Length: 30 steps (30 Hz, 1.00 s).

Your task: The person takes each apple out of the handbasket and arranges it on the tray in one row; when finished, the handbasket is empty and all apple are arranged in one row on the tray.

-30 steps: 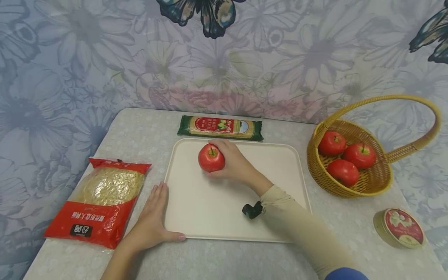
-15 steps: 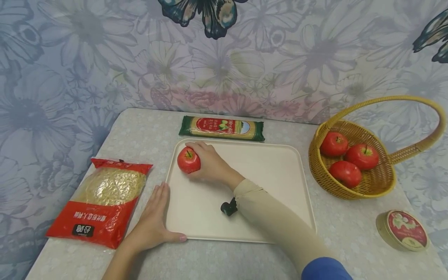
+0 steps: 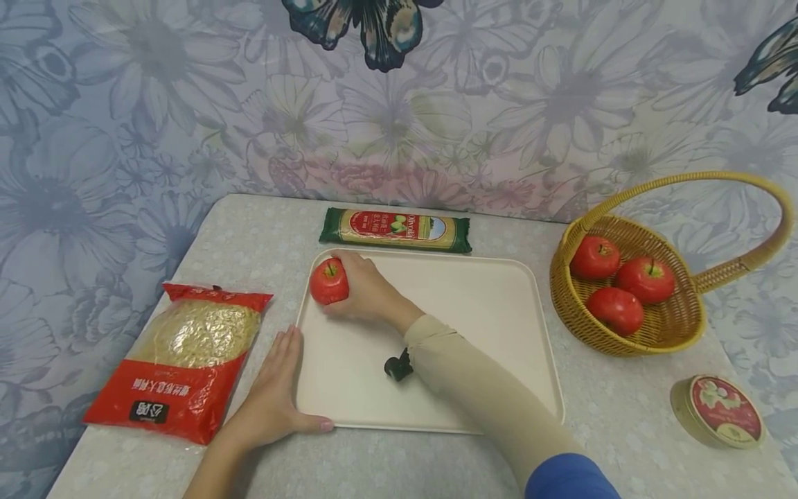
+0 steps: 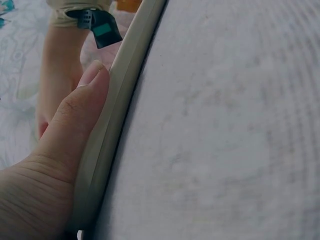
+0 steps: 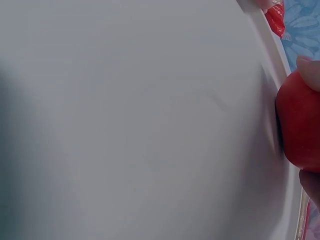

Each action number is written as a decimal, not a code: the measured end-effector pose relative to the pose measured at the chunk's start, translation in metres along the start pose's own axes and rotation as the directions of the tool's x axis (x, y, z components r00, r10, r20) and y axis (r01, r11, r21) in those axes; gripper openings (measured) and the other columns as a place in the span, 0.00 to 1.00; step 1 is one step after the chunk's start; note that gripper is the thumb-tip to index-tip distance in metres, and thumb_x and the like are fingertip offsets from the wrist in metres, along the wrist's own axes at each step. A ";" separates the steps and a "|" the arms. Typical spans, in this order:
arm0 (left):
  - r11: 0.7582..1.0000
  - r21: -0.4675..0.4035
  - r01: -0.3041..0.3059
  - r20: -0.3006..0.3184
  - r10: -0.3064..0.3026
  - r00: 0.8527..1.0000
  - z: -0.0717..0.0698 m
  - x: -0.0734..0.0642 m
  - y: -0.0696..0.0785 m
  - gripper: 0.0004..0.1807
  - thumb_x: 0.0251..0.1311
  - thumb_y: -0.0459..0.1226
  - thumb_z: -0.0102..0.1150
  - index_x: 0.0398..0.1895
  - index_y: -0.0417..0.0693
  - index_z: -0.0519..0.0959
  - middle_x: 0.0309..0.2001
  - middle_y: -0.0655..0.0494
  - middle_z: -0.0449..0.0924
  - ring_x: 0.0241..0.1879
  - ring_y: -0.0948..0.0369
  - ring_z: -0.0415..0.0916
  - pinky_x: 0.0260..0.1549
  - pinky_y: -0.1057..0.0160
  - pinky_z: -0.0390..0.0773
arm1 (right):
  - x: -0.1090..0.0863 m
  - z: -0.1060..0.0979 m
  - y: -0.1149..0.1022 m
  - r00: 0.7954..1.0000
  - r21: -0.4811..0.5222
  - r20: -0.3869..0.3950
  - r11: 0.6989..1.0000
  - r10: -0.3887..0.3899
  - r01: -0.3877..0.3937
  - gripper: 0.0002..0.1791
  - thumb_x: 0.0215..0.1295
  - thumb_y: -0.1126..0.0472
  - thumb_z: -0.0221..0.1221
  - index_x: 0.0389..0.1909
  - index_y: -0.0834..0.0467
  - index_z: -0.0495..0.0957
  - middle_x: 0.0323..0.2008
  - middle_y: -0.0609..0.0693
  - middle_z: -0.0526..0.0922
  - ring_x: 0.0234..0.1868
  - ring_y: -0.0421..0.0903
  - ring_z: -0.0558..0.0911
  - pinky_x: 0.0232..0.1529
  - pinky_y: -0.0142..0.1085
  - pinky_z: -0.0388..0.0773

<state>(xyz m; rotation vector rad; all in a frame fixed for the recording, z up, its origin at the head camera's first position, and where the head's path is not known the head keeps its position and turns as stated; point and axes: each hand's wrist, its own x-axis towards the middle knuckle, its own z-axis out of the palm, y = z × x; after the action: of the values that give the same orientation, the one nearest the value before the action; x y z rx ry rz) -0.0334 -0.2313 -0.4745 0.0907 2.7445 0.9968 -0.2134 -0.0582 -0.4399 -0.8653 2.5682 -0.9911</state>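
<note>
In the head view my right hand (image 3: 370, 287) grips a red apple (image 3: 328, 281) at the far left corner of a cream tray (image 3: 436, 409). Thumb and fingers curl round the apple's right side. The right wrist view shows the apple (image 5: 302, 125) close against the tray's rim (image 5: 275, 55); whether it touches the tray bottom I cannot tell. My left hand (image 3: 271, 395) rests at the tray's near left corner, its fingers straight along the left edge. In the left wrist view its thumb (image 4: 80, 110) lies against the tray's rim (image 4: 107, 130).
A yellow wicker basket (image 3: 567, 315) with 3 red apples stands at the right. Near it lies a round tin (image 3: 726, 410). A red bag of pasta (image 3: 181, 374) lies left of the tray, and a green-ended pasta packet (image 3: 395, 230) lies behind it.
My right hand has carried the apple leftward across the tray to its far left corner, slowing in the last half second. My left hand has stayed in place.
</note>
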 end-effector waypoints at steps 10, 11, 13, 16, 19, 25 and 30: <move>1.000 0.015 0.023 0.023 -0.023 0.999 0.001 0.002 0.004 0.86 0.23 0.67 0.79 0.80 0.45 0.32 0.81 0.40 0.32 0.79 0.40 0.27 0.71 0.29 0.44 | -0.009 -0.001 0.004 1.000 0.041 0.003 0.999 0.009 -0.009 0.58 0.48 0.48 0.77 0.76 0.50 0.52 0.70 0.49 0.64 0.68 0.49 0.67 0.66 0.44 0.74; 1.000 0.016 0.024 0.025 -0.025 0.999 0.001 0.002 0.004 0.86 0.23 0.67 0.79 0.80 0.45 0.32 0.81 0.39 0.31 0.79 0.40 0.27 0.70 0.29 0.44 | -0.011 -0.002 0.005 1.000 0.031 0.002 0.999 0.010 -0.010 0.59 0.48 0.47 0.76 0.77 0.49 0.51 0.71 0.49 0.63 0.69 0.49 0.66 0.67 0.45 0.73; 0.999 0.018 0.028 0.028 -0.028 0.999 0.000 0.002 0.004 0.86 0.23 0.68 0.79 0.80 0.45 0.32 0.80 0.39 0.31 0.79 0.40 0.27 0.70 0.29 0.44 | -0.016 -0.005 0.006 1.000 0.019 -0.009 1.000 0.003 -0.003 0.60 0.48 0.44 0.76 0.78 0.46 0.50 0.73 0.49 0.61 0.70 0.49 0.65 0.67 0.46 0.73; 1.000 0.013 0.026 0.028 -0.026 0.999 -0.001 0.001 0.005 0.86 0.23 0.68 0.79 0.80 0.45 0.31 0.80 0.39 0.31 0.79 0.40 0.27 0.70 0.28 0.43 | -0.026 -0.015 0.007 0.999 0.001 -0.043 1.000 -0.021 0.021 0.58 0.50 0.40 0.73 0.78 0.42 0.50 0.74 0.45 0.60 0.73 0.48 0.62 0.69 0.49 0.70; 0.999 0.013 0.034 0.032 -0.035 0.999 0.000 0.002 0.006 0.87 0.23 0.68 0.79 0.80 0.46 0.31 0.80 0.39 0.30 0.79 0.40 0.26 0.70 0.28 0.43 | -0.043 -0.030 0.010 0.996 -0.009 -0.083 0.999 -0.045 0.045 0.55 0.52 0.37 0.70 0.77 0.40 0.51 0.75 0.42 0.59 0.75 0.48 0.59 0.71 0.51 0.67; 0.998 0.009 0.055 0.041 -0.055 0.998 0.000 0.003 0.006 0.87 0.22 0.67 0.79 0.80 0.48 0.30 0.81 0.41 0.28 0.79 0.41 0.25 0.71 0.29 0.42 | -0.089 -0.071 0.023 0.984 -0.002 -0.176 1.000 -0.031 0.031 0.49 0.59 0.37 0.66 0.77 0.39 0.52 0.75 0.42 0.58 0.77 0.47 0.56 0.73 0.53 0.62; 0.996 0.018 0.087 0.062 -0.088 0.994 0.000 0.004 0.007 0.87 0.23 0.67 0.79 0.80 0.49 0.29 0.81 0.41 0.28 0.79 0.41 0.25 0.71 0.29 0.42 | -0.133 -0.106 0.046 0.959 -0.019 -0.283 1.000 -0.004 -0.001 0.47 0.61 0.40 0.66 0.77 0.43 0.54 0.75 0.47 0.60 0.76 0.50 0.58 0.73 0.56 0.61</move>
<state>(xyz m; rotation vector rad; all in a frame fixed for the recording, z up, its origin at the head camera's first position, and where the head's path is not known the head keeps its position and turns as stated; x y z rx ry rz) -0.0372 -0.2256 -0.4703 0.0034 2.6746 0.9334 -0.1740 0.1062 -0.3900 -0.7793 2.8170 -1.1693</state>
